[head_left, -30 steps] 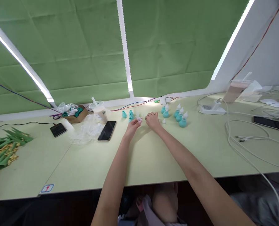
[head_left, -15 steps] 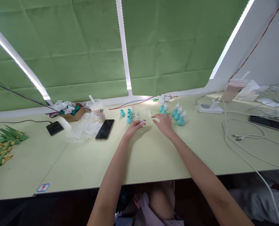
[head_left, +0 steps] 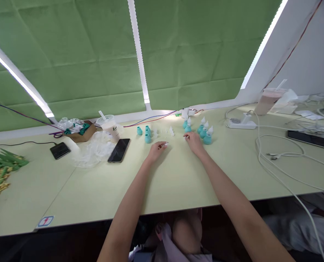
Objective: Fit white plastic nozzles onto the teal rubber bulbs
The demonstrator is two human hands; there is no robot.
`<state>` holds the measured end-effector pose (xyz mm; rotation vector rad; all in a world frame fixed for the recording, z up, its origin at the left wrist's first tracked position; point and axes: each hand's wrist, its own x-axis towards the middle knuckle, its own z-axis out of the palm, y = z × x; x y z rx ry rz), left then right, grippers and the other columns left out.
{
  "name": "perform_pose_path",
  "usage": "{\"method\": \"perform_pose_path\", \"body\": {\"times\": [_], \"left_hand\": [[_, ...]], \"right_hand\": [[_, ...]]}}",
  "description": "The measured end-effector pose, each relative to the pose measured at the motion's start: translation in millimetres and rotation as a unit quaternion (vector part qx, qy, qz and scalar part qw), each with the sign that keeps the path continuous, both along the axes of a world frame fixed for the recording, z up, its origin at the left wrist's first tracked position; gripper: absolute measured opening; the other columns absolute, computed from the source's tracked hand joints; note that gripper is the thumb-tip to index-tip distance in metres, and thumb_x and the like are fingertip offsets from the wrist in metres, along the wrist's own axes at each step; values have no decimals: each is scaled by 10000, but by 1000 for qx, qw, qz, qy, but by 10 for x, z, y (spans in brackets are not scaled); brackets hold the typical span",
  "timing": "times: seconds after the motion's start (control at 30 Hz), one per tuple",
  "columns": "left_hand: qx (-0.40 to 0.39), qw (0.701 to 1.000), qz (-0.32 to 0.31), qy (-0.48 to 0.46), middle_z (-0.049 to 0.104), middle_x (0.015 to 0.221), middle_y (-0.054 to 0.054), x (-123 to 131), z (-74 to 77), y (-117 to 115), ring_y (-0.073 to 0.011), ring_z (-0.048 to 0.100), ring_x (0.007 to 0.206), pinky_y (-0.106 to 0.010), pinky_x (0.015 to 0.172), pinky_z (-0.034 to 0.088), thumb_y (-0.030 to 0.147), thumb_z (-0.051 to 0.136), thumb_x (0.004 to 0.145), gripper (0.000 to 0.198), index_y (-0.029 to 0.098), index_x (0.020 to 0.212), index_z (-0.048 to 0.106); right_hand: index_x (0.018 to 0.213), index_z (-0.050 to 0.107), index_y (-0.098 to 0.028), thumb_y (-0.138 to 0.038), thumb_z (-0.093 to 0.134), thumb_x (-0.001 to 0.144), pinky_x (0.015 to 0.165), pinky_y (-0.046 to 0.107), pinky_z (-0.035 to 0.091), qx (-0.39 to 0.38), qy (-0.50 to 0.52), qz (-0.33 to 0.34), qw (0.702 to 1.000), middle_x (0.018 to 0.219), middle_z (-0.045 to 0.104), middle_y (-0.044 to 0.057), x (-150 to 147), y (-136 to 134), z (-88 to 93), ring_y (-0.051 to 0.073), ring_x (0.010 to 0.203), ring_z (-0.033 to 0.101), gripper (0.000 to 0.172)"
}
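My left hand (head_left: 156, 150) pinches a small white piece (head_left: 165, 144) over the table. My right hand (head_left: 193, 141) is closed at the fingertips near the right-hand bulbs; a tiny pale thing shows at its fingertips, too small to name. Several teal bulbs with white nozzles, one of them a front bulb (head_left: 207, 138), stand just beyond and right of my right hand. Open-topped teal bulbs (head_left: 147, 138) stand beyond my left hand. Small white parts (head_left: 172, 131) sit on the table between the two groups.
On the table (head_left: 178, 182) lie a black phone (head_left: 119, 150), plastic bags (head_left: 95, 149) and a power strip (head_left: 242, 124) with white cables. A drink cup (head_left: 110, 127), a cardboard box (head_left: 82, 134) and a black device (head_left: 60, 150) are at the left.
My right hand has drawn its fingers together and moved away from the white parts in the middle. The white piece in my left hand is now tilted differently. The view has shifted slightly.
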<state>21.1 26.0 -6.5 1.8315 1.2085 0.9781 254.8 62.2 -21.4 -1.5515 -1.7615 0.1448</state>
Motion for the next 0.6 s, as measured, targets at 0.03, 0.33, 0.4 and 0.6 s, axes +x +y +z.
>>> {"method": "perform_pose_path", "body": {"times": [0.03,0.33,0.4,0.6], "left_hand": [[7,1000,0,7,660,1015,-60,8,-1,-10,-176,535,835,-302,758,406,438,550,787,365,180,1016,672],[30,999,15,-29,648,899,-45,76,54,-49,-153,530,755,-279,708,409,365,588,761,260,184,936,653],[24,999,16,-34,658,901,-49,78,64,-45,-157,535,757,-284,712,407,375,580,766,261,181,920,661],[15,999,3,-35,670,868,-48,75,64,-45,-155,544,722,-280,691,401,398,572,770,304,168,934,683]], "right_hand": [[809,673,-155,-81,512,745,757,317,438,3,11,0,1000,873,665,80,-12,-8,17,180,775,587,188],[712,677,-171,-371,746,571,731,336,513,-104,332,193,917,726,697,46,-340,-171,242,181,700,644,255],[693,672,-167,-388,767,536,735,345,525,-117,355,204,905,703,694,44,-378,-188,235,179,680,647,287],[767,702,-170,-369,775,543,765,354,532,-136,358,232,894,756,706,45,-362,-196,203,183,716,661,308]]}}
